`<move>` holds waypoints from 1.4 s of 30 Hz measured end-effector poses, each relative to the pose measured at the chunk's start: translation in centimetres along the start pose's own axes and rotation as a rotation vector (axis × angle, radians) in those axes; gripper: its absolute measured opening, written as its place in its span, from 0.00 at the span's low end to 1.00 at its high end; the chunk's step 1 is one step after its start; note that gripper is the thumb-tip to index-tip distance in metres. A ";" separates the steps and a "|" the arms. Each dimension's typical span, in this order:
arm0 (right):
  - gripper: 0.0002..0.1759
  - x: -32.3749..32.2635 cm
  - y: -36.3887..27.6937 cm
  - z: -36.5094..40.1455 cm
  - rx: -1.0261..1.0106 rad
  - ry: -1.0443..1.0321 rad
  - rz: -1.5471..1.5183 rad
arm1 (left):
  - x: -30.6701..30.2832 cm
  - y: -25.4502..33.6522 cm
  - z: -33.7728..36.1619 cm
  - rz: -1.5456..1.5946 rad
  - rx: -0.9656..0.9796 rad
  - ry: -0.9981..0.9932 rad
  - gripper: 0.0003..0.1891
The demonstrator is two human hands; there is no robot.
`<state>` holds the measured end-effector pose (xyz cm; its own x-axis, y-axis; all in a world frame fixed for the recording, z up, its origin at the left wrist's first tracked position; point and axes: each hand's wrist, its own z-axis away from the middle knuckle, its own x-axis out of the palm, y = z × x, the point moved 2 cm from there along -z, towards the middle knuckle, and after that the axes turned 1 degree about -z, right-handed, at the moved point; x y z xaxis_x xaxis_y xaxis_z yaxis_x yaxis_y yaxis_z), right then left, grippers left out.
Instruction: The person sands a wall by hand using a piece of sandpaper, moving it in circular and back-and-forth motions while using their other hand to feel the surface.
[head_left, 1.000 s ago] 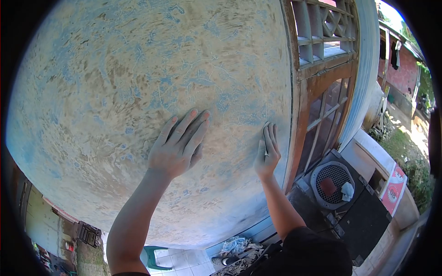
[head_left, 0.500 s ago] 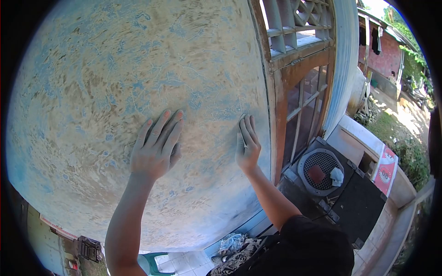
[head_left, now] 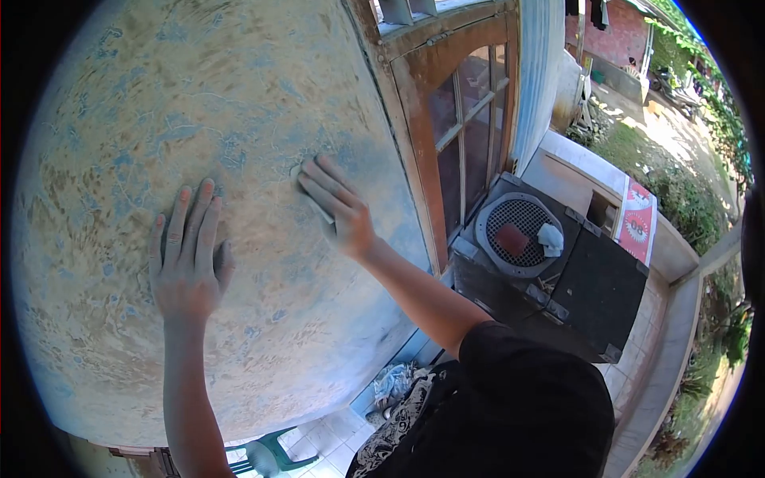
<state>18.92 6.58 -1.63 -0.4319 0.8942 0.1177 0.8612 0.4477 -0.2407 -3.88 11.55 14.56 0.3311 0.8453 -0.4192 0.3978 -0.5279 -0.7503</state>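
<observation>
A wall (head_left: pixel 263 279) with patchy beige and blue paint fills the left and middle of the head view; its surface looks dusty and scraped. My left hand (head_left: pixel 187 271) lies flat against it, fingers stretched upward and coated in pale dust. To the right, my right hand (head_left: pixel 341 209) presses a thin pale piece of sandpaper (head_left: pixel 295 170) to the wall. Its fingers are together, bent over the sheet and tilted up to the left. Most of the sheet is hidden under the palm and fingers.
Right of the wall stands a brown wooden door frame (head_left: pixel 418 175) with glass panes. Beside it is a black speaker cabinet (head_left: pixel 598 279), bearing a reddish-brown piece (head_left: pixel 511 239) and a crumpled white piece (head_left: pixel 550 239) on its round grille. Below is a green plastic chair (head_left: pixel 279 456).
The view has swung to the right. My right hand has moved left and up along the wall and now tilts leftward. My left hand stays flat on the wall.
</observation>
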 end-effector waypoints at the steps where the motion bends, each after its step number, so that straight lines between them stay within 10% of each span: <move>1: 0.24 -0.3 0.9 -0.7 0.013 -0.002 -0.007 | 0.1 0.0 0.0 0.002 0.003 -0.014 0.31; 6: 0.20 -0.8 1.7 -2.7 0.387 0.354 0.107 | 0.3 -0.1 0.2 -0.019 0.005 -0.001 0.31; 11: 0.26 1.4 -2.2 -0.1 -0.030 -0.056 -0.002 | 0.5 0.0 0.2 -0.017 -0.009 0.013 0.31; 14: 0.23 0.1 1.1 -1.2 -0.026 0.063 0.026 | 0.6 -0.1 0.2 -0.019 -0.021 0.025 0.31; 19: 0.20 -2.0 3.4 -3.5 0.378 0.389 0.102 | 0.4 -0.2 0.2 -0.018 0.002 0.016 0.30; 26: 0.20 0.0 -1.0 0.0 -0.031 -0.069 0.084 | 0.5 0.1 0.0 0.002 -0.029 0.064 0.28; 31: 0.20 -3.6 3.1 -3.9 0.609 0.274 0.090 | -0.2 -0.5 0.4 0.052 0.000 0.076 0.28; 42: 0.19 1.2 -5.0 -6.8 0.009 -0.090 0.127 | -2.9 -4.1 3.8 0.202 -0.096 0.200 0.18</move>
<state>15.95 5.46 6.28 -0.3420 0.9397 -0.0008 0.9082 0.3303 -0.2571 -9.69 11.59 16.95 0.5701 0.6947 -0.4385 0.3825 -0.6968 -0.6067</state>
